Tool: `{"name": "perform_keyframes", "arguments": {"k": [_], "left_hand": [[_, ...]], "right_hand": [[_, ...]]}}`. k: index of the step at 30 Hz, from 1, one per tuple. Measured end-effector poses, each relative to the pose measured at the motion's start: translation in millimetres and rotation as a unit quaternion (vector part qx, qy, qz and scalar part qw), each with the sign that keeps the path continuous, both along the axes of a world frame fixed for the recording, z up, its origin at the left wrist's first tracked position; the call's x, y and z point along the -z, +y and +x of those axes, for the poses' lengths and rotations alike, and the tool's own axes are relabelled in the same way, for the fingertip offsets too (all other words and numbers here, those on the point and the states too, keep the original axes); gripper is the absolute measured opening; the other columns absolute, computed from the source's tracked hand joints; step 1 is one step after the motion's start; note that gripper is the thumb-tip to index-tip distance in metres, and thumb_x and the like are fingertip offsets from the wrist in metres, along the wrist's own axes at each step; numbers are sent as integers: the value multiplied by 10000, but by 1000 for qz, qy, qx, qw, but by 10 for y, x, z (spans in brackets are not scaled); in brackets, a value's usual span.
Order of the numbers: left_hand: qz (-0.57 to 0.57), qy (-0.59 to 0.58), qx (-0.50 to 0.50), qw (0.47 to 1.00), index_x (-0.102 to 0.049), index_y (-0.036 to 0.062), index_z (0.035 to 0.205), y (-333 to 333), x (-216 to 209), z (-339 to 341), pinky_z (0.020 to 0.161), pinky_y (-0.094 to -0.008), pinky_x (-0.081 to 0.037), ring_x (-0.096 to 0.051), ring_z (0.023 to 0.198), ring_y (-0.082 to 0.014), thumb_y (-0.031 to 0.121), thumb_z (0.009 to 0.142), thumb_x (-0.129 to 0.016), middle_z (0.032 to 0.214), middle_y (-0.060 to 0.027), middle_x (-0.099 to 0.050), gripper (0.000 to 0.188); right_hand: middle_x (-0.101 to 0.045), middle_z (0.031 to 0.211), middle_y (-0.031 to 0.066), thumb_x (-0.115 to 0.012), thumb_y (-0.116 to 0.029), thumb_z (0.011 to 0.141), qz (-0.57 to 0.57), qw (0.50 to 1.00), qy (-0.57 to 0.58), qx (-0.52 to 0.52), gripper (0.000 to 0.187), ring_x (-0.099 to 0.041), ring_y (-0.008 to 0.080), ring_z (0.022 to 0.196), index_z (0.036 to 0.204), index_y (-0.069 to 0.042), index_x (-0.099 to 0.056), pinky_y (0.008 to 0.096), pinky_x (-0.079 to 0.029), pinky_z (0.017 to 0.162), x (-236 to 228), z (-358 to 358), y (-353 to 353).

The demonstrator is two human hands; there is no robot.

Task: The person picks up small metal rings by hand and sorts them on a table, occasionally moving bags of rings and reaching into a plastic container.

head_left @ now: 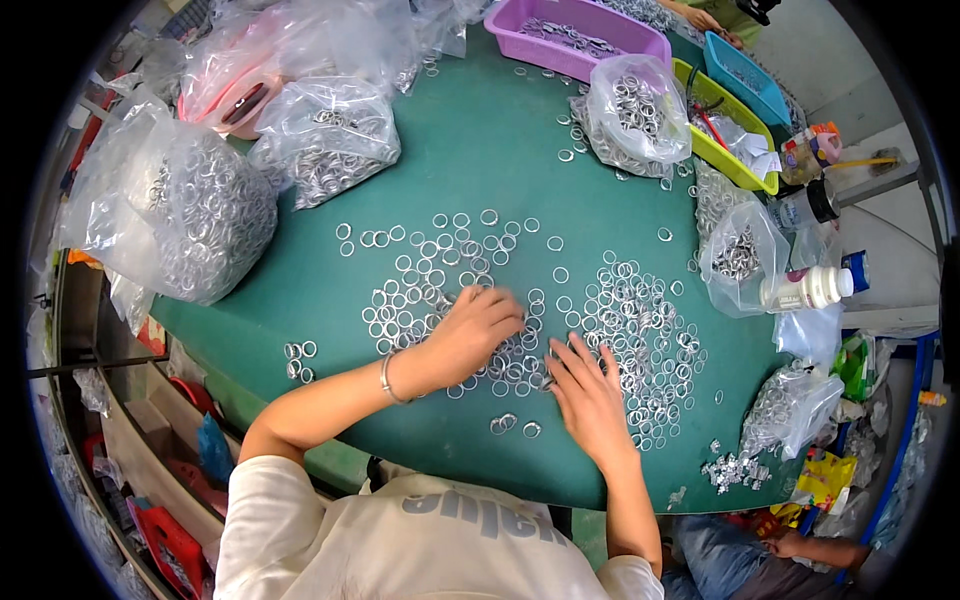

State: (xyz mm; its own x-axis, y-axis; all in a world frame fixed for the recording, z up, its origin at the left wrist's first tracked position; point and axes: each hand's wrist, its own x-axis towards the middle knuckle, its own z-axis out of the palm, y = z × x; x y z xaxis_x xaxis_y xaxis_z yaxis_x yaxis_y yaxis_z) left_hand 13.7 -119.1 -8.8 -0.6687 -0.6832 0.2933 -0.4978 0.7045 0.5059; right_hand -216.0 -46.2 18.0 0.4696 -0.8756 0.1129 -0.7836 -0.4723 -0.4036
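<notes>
Silver metal rings (400, 310) lie loose across the green tabletop in two broad patches, one in the middle and one to the right. My left hand (472, 330), with a bracelet on its wrist, is over the middle patch. Its fingers bend downward and are smeared by motion, so whether they hold a ring is hidden. Between the two patches rests my right hand (590, 395), fingers spread low over the table beside the right-hand rings (650, 350). A few rings (531, 429) sit near the front edge, and a small cluster (299, 360) lies at the left.
Clear bags of rings (215, 215) crowd the back left. At the back right stand a purple basket (590, 62), a green basket (735, 165) and a blue basket (745, 75). A white bottle (812, 288) lies by the right edge. Another person's arm (825, 550) shows at lower right.
</notes>
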Motion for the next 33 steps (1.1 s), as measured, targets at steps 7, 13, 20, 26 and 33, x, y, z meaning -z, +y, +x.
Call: {"name": "perform_keyframes", "arguments": {"k": [7, 13, 20, 26, 33], "left_hand": [[77, 39, 16, 996, -613, 46, 1131, 26, -212, 28, 897, -398, -386, -531, 1077, -281, -53, 788, -582, 1157, -95, -577, 358], [40, 30, 11, 999, -552, 53, 1227, -257, -142, -649, 985, -412, -372, -464, 1211, -305, -27, 807, -589, 1294, -118, -510, 429], [-16, -13, 101, 995, -549, 110, 1250, -562, 84, -1152, 971, -459, -372, -441, 1241, -282, 80, 837, -628, 1330, -86, -488, 421], [7, 12, 8, 1000, -658, 60, 989, -506, 76, -724, 884, -432, -415, -538, 1058, -303, -13, 790, -616, 1095, -77, -600, 216], [23, -11, 12, 1000, -602, 41, 1141, -112, -175, -785, 901, -445, -419, -525, 1091, -349, -79, 672, -574, 1230, -172, -521, 485]], "right_hand": [[-532, 1280, 158, -646, -138, 846, -92, 937, -45, 334, 349, -455, 343, 1220, 1174, -28, -603, 462, -312, 1019, 12, -477, 100], [-366, 1450, 203, -638, -300, 870, 8, 962, 86, 257, 575, -237, 400, 1401, 1358, -44, -472, 608, -201, 1091, 167, -162, 51], [-555, 1280, 109, -679, -121, 820, 30, 992, -104, 67, 291, -438, 313, 1294, 1092, -22, -649, 525, -297, 1064, 26, -252, 290], [-626, 1052, 105, -681, -50, 789, -95, 939, -136, 302, 240, -545, 310, 1013, 1028, -40, -651, 427, -398, 895, 63, -800, -153], [-603, 982, 63, -731, -113, 767, -78, 959, -67, 264, 181, -538, 261, 944, 927, -56, -668, 388, -369, 853, 26, -528, -53]]}}
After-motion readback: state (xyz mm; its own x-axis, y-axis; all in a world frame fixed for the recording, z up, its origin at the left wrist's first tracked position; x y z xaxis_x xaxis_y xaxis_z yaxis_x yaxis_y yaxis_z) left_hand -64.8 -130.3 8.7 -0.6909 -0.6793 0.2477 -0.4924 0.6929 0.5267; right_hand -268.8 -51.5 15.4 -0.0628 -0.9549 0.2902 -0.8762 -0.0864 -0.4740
